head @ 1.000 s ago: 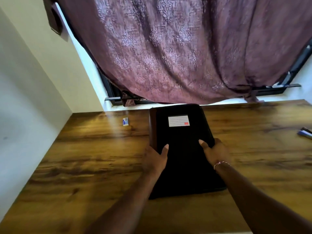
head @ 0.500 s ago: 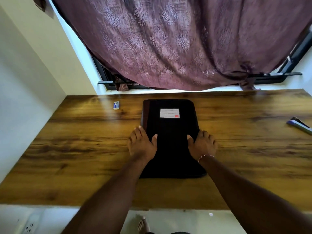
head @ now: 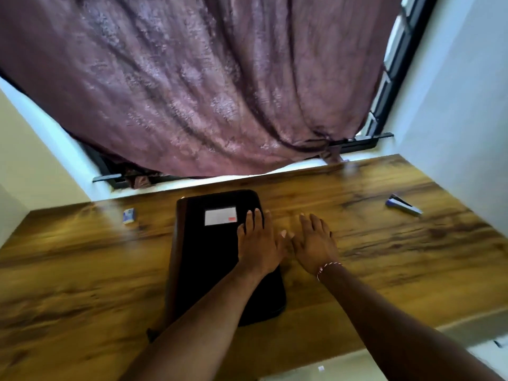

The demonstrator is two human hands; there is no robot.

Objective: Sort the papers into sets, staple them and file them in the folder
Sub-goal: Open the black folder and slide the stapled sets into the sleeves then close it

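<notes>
The black folder (head: 209, 259) lies closed and flat on the wooden desk (head: 82, 270), and the left hand (head: 258, 243) is down on its right side, palm flat, fingers (head: 251, 220) spread loosely and stretched toward the far edge, gripping nothing. Just left of those fingertips sits the folder's white label (head: 220, 216) with a small red mark at its lower right corner; there are faint lines on it, but any writing is too blurred to read. The right hand (head: 313, 243) is off the folder, just beside its right edge, flat over the bare wood with the fingers slightly fanned and holding nothing; whether it presses the desk or hovers over it, I cannot tell. The 2 thumbs nearly meet at the folder's right edge. A red and white beaded bracelet (head: 328, 268) circles the right wrist. Both forearms reach in from the near edge, bare, the left one crossing over the folder's near right corner. Well out to the right of the right hand's fingers lies a blue and silver stapler (head: 402, 206), and well to the left of the left fingers, past the folder, sits a small blue and white box (head: 129, 215), its print unreadable. Beyond all the fingertips, a plum curtain (head: 206, 86) hangs over the window.
</notes>
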